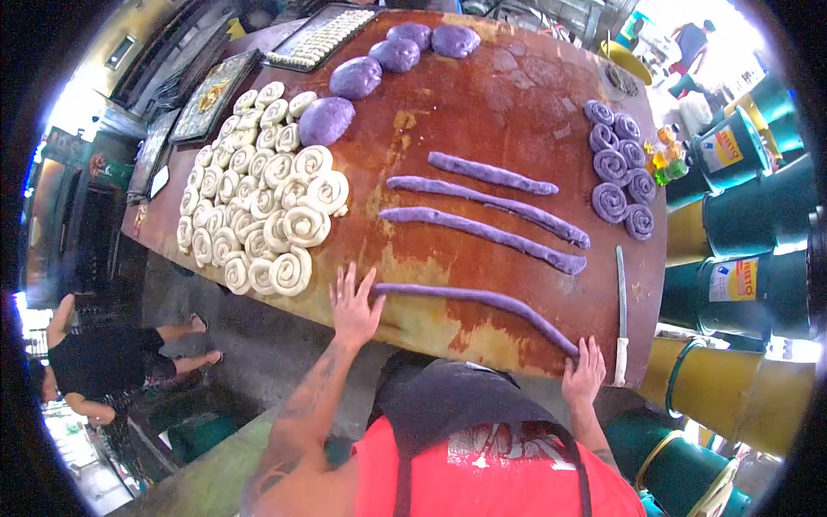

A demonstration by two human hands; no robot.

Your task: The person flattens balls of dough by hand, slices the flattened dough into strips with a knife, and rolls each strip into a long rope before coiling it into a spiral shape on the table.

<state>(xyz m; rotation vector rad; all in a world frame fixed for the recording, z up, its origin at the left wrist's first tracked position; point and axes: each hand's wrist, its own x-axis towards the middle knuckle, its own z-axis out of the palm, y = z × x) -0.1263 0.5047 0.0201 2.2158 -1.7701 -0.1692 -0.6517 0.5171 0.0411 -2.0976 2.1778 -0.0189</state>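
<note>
A thin purple dough rope (469,295) lies along the near edge of the table, bending down toward the right. My left hand (354,306) rests at its left end, fingers spread on the tabletop. At the other end, my right hand (586,372) has its fingers stretched out over the rope's tip. Three thicker purple dough ropes, one of them the nearest dough rope (482,234), lie side by side farther in. To the right of them sit several coiled purple dough spirals (611,166). A long knife (621,297) with a pale handle lies near my right hand.
Many white dough spirals (280,170) crowd the table's left side, with several purple dough lumps (327,121) behind them. A tray of small pieces (319,39) stands at the far left. Green barrels (749,211) line the right edge. Another person (99,366) is at the left.
</note>
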